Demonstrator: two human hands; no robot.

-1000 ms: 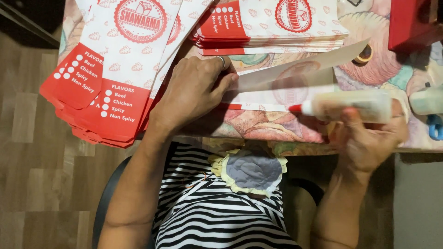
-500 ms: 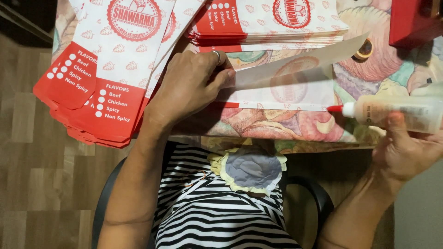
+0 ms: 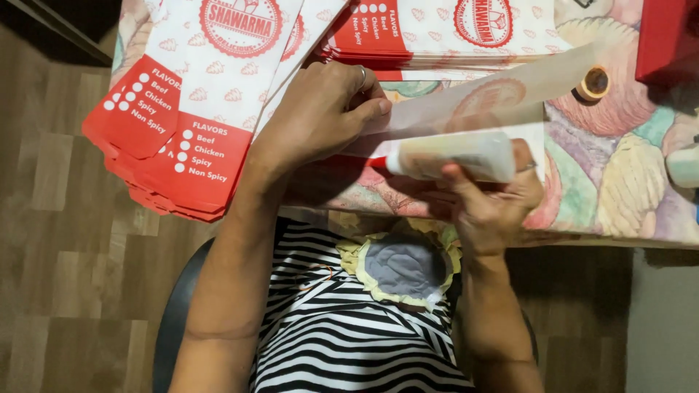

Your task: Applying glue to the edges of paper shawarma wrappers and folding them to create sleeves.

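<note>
Lying between right fingers (image 3: 455, 175): glue bottle (image 3: 451, 155).

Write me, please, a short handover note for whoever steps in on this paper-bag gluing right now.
Left hand: pressing flat on the folded paper sheet on the table.
Right hand: holding the glue bottle, red tip pointing toward the left hand, at the sheet's lower edge.
Done: finished bags stacked at left and behind.
Left: whether glue is down on this edge cannot be told; check, then fold.
</note>
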